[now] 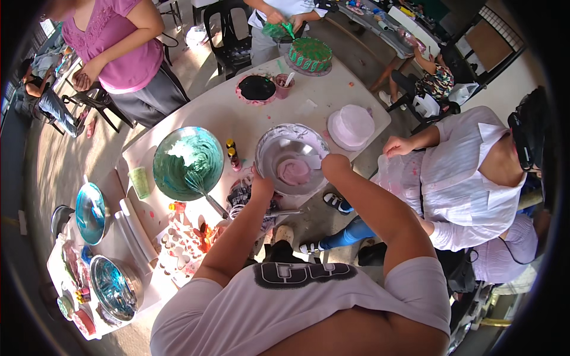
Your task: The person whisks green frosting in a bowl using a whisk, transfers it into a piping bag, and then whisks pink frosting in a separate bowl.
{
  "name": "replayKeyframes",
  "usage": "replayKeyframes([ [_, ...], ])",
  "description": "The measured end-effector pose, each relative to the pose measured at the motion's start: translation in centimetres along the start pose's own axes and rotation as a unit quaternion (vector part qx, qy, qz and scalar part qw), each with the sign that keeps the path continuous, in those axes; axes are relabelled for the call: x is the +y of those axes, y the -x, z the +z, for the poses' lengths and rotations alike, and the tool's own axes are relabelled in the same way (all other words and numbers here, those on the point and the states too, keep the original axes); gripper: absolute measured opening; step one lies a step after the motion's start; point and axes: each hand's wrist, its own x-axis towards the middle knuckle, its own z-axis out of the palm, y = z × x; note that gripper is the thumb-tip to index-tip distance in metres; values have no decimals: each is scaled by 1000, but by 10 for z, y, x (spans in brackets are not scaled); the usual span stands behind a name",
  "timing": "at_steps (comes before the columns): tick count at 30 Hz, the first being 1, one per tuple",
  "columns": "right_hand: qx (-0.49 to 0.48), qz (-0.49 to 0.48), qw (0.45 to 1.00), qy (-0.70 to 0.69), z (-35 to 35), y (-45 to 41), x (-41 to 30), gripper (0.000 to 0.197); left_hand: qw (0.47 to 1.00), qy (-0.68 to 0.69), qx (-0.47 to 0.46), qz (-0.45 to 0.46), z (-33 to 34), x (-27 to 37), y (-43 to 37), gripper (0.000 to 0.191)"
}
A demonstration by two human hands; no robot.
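A metal mixing bowl (266, 147) with pale pink frosting (294, 171) at its bottom stands before me, its inner rim smeared with frosting. My left hand (262, 184) grips the bowl's near left side. At the right rim is my right hand (335, 167), closed on a pale flat scraper (314, 161) that reaches into the bowl. Left of it, a larger bowl (160, 178) holds green frosting and a wire whisk (196, 181). A cake coated in pale pink frosting (352, 125) sits beyond my right hand. Two small food-colouring bottles (232, 153) stand between the bowls.
Across the table, a person pipes green frosting on a cake (310, 55). A black-topped round item (257, 87) and a cup (284, 86) stand nearby. A person at right holds a plastic bag (392, 173). Blue-stained bowls (90, 213), paper rolls (138, 229) and a green cup (140, 182) lie left.
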Motion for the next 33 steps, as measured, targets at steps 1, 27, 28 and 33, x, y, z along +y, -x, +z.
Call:
replayKeyframes([
  [1, 0, 0, 1000, 0, 2, 1, -1, 15, 1000, -7, 0, 17, 2, 0, 1, 72],
  [27, -53, 44, 740, -669, -7, 64, -11, 21, 996, -69, 26, 49, -29, -31, 15, 85],
  [28, -29, 35, 764, -644, -15, 74, -3, 21, 991, -108, 49, 63, -30, -35, 14, 84],
  [33, -9, 69, 744, -664, -60, 158, 56, 20, 926, -218, 78, 298, 7, 0, 73, 68],
])
